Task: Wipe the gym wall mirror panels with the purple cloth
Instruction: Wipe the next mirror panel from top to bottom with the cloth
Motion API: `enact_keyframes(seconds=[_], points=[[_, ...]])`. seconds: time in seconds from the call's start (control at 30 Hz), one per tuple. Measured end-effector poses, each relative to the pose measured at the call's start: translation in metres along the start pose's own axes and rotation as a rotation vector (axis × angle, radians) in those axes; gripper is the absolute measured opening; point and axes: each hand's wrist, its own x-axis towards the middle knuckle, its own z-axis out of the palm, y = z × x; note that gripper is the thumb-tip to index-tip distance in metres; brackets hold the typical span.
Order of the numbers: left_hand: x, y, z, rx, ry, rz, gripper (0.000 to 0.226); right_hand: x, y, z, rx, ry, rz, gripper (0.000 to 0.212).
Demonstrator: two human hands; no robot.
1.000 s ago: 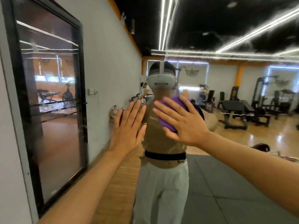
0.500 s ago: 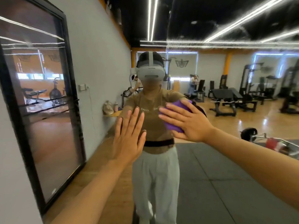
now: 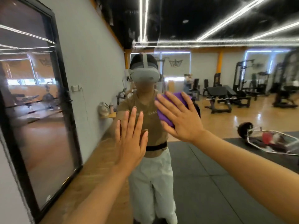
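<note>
Mirror glass [image 3: 210,159] fills the head view, a smooth wall panel reflecting the gym: glossy wood-look floor, dark matte rubber mats [image 3: 202,183], black ceiling with white light strips, grey wall at left, black weight benches [image 3: 226,97] and machines at the far end. Black-framed door [image 3: 40,102], tall and rectangular with dark reflective glazing, stands at left. Barbell [image 3: 246,128] with dark round plate lies on the mat at right. Reflection of the person [image 3: 150,126]: grey headset, tan shirt, black belt, pale trousers. Left hand [image 3: 131,139]: released, fingers straight and together, palm flat on the glass. Right hand [image 3: 181,120]: fingers spread straight, pressing the purple cloth [image 3: 166,110] against the mirror. Cloth: soft, folded pad, between palm and glass, just right of the left hand.
</note>
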Motion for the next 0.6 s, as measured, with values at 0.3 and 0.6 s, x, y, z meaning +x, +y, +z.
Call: enact_keyframes(seconds=[0.3, 0.6], points=[[-0.071, 0.026, 0.031, -0.016, 0.047, -0.071, 0.062, -0.150, -0.068, 0.034, -0.032, -0.062, -0.123, 0.065], [-0.126, 0.022, 0.061, 0.069, 0.053, -0.016, 0.061, -0.180, -0.078, 0.044, -0.071, -0.026, -0.168, 0.065]])
